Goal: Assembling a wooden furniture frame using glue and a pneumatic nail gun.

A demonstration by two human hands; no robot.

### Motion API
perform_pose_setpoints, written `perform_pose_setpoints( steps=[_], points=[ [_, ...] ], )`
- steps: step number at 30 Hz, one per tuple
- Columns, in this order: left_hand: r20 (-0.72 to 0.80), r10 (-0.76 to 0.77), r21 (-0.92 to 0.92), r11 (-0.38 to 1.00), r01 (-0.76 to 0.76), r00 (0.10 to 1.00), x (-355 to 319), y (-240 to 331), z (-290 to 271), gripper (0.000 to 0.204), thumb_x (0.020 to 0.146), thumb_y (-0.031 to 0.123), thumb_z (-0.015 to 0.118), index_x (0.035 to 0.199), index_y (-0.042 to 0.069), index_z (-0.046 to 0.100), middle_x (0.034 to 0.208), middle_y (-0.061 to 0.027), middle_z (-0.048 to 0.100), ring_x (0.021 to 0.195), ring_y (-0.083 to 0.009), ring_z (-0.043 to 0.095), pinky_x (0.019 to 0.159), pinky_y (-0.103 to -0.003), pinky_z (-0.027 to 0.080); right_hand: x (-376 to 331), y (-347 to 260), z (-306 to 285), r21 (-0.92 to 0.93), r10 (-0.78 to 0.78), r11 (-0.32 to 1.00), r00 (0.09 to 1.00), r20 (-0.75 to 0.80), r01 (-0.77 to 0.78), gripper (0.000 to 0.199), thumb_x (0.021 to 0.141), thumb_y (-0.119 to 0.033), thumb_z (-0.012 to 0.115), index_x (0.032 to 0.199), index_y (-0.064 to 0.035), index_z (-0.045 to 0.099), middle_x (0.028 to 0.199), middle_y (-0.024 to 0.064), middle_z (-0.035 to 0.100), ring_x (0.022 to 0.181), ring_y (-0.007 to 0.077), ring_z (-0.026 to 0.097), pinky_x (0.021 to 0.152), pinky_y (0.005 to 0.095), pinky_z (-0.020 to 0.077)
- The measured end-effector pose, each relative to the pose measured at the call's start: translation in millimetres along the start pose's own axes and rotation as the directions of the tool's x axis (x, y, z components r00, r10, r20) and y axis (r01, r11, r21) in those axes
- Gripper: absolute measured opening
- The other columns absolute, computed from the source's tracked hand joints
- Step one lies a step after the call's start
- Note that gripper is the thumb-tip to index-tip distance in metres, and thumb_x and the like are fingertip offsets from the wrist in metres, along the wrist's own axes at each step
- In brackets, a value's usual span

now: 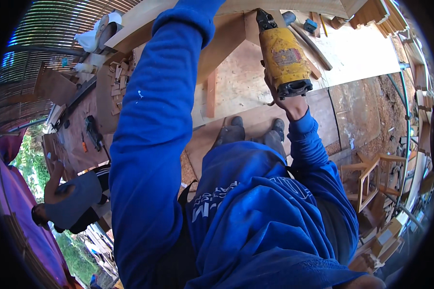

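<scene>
My right hand (pixel 294 106) is closed around a yellow nail gun (pixel 285 58) with a black nose and a black end cap. The gun's body hides most of my fingers and the handle. Its nose points away from me, close to a light wooden frame piece (pixel 226 45) at the edge of the workbench. My left arm (pixel 156 96), in a blue sleeve, reaches up over the wood, and the hand lies beyond the top edge of the picture.
On the bench (pixel 357 53) lie a dark bar (pixel 312 47) and a small blue tool (pixel 310 26). A drill-like tool (pixel 93 132) and a screwdriver (pixel 84 145) lie on a table at left, near another person (pixel 77 197). Wooden frames (pixel 371 178) stand at lower right.
</scene>
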State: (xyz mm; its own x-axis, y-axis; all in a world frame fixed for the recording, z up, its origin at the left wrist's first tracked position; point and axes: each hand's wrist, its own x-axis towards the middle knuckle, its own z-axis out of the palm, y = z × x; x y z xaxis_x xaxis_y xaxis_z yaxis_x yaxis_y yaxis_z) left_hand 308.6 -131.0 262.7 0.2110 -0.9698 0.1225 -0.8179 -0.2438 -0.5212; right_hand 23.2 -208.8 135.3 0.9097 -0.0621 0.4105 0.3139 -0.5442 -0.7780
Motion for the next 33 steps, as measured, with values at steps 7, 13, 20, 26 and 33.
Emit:
perform_pose_setpoints(
  steps=[7,13,20,26,33],
  points=[
    [0.052,-0.083,-0.109,0.990,0.088,0.995,1,1,4,0.028,0.087,0.012,0.050,0.088,0.000,0.075,0.087,-0.0201,0.073,0.081,-0.0361,0.072,0.075,-0.045,0.056,0,-9,2,-0.036,-0.029,0.999,0.999,-0.041,0.028,0.032,0.093,-0.011,0.063,0.125,-0.0061,0.063,0.120,0.0129,0.068,0.112,0.0311,0.064,0.095,0.0408,0.0503],
    [0.107,-0.102,-0.087,0.990,0.112,0.989,11,11,-29,0.029,0.088,0.013,0.050,0.095,0.002,0.076,0.093,-0.0182,0.074,0.085,-0.0342,0.072,0.077,-0.044,0.057,-4,-2,-1,-0.127,-0.092,0.988,0.993,-0.075,0.082,0.036,0.090,-0.011,0.067,0.126,-0.0058,0.063,0.118,0.0137,0.069,0.109,0.0316,0.065,0.094,0.0418,0.0516],
    [0.158,-0.099,-0.115,0.986,0.118,0.982,0,1,-18,0.029,0.089,0.013,0.050,0.098,0.004,0.076,0.095,-0.0158,0.075,0.086,-0.0336,0.073,0.078,-0.045,0.057,8,-9,2,-0.182,-0.228,0.962,0.967,-0.117,0.205,0.036,0.089,-0.011,0.068,0.125,-0.0047,0.063,0.108,0.0130,0.070,0.092,0.0284,0.069,0.079,0.0396,0.0558],
    [0.199,-0.121,-0.116,0.982,0.146,0.972,0,7,-35,0.029,0.090,0.013,0.049,0.099,0.003,0.075,0.096,-0.0163,0.074,0.090,-0.0335,0.073,0.078,-0.045,0.058,5,-5,4,-0.203,-0.220,0.960,0.967,-0.130,0.191,0.035,0.090,-0.013,0.068,0.124,-0.0043,0.063,0.095,0.0112,0.069,0.079,0.0239,0.069,0.070,0.0359,0.0556],
    [0.311,-0.168,-0.281,0.924,0.259,0.935,0,6,-51,0.029,0.091,0.013,0.050,0.101,0.001,0.074,0.100,-0.0193,0.074,0.090,-0.0357,0.072,0.080,-0.045,0.058,2,-7,5,-0.386,-0.174,0.912,0.984,-0.047,0.142,0.034,0.093,-0.012,0.065,0.125,-0.0045,0.061,0.100,0.0124,0.068,0.082,0.0235,0.069,0.069,0.0341,0.0560]
  ],
)
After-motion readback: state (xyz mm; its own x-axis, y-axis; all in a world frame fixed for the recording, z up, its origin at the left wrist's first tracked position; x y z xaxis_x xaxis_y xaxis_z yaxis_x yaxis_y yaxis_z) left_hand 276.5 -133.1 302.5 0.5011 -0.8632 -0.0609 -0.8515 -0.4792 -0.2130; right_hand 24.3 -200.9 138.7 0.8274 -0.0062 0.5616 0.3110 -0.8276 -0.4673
